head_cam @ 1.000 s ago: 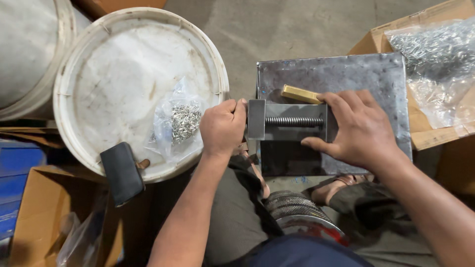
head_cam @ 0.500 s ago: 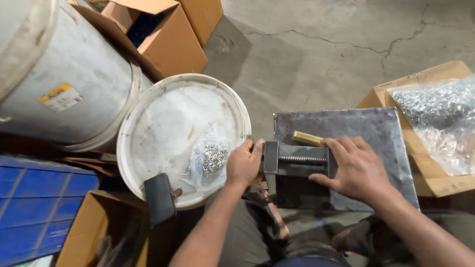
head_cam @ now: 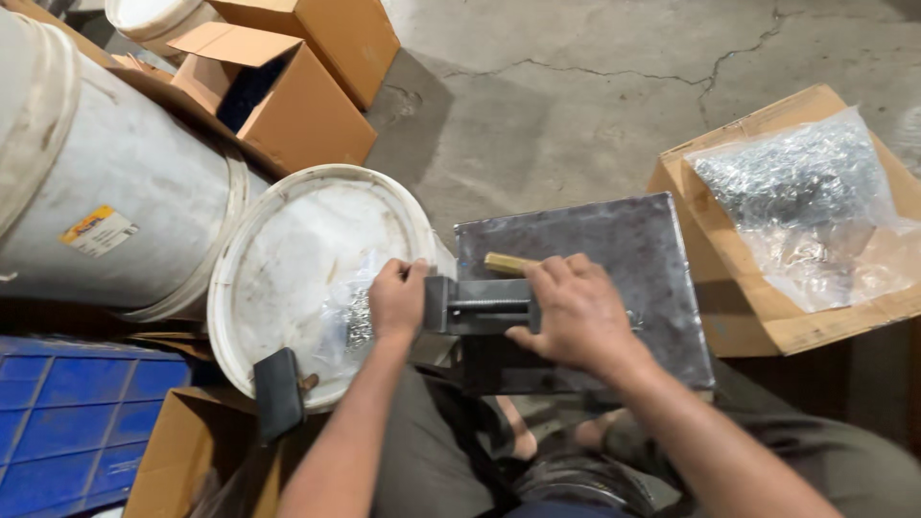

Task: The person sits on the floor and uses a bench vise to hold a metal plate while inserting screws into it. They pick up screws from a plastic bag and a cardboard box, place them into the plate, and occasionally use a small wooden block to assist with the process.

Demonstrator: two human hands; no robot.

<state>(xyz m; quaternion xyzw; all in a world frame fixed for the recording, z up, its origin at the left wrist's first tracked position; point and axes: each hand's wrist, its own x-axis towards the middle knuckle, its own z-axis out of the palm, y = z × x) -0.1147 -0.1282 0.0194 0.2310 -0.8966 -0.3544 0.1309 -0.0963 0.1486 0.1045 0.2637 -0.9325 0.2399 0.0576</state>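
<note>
Hammer [head_cam: 279, 391] lies nearest me on the bucket lid [head_cam: 288, 249], untouched. My left hand [head_cam: 398, 299] is closed on the vise [head_cam: 480, 305] handle end, next to a bag of screws [head_cam: 353, 312]. Right hand [head_cam: 566, 312] is clamped over the vise body, on the steel plate [head_cam: 624, 259]. Brass bar [head_cam: 508, 263] sits just behind the vise. Further right, a bigger bag [head_cam: 806, 206] lies on a carton [head_cam: 758, 317].
</note>
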